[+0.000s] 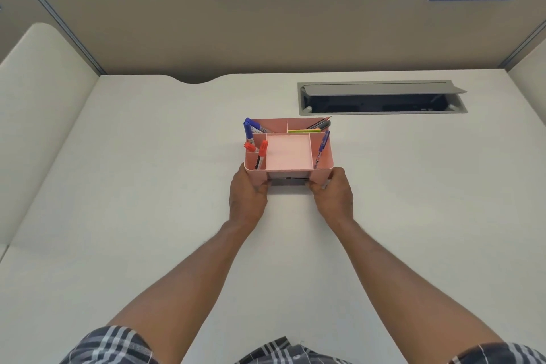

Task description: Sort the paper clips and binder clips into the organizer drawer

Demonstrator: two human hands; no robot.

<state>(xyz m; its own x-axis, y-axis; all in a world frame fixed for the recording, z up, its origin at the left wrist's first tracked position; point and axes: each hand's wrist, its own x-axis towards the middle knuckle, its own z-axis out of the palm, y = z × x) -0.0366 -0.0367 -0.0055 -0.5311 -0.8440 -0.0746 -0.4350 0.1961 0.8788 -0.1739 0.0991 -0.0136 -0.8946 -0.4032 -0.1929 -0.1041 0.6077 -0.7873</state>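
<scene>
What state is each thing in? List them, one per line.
Pink organizer: upright on the desk, held at both front corners.
Organizer drawer: front slot dark; open or shut unclear.
Centre compartment: empty.
Red markers: capped, leaning in left compartment.
Blue markers: capped, leaning.
Cable tray lid: raised.
Left hand: gripping organizer.
Right hand: gripping organizer.

One pink organizer [288, 154] is seen on the worktop [147, 186], divided into six open compartments. Two blue-capped markers [250, 127] and two red-capped markers [261, 152] are counted on its left side, one blue pen [322, 145] on its right, and one yellow-green stick [304, 130] at the back beside some dark pencils, whose number cannot be told. Two hands [248, 192] are seen.
</scene>
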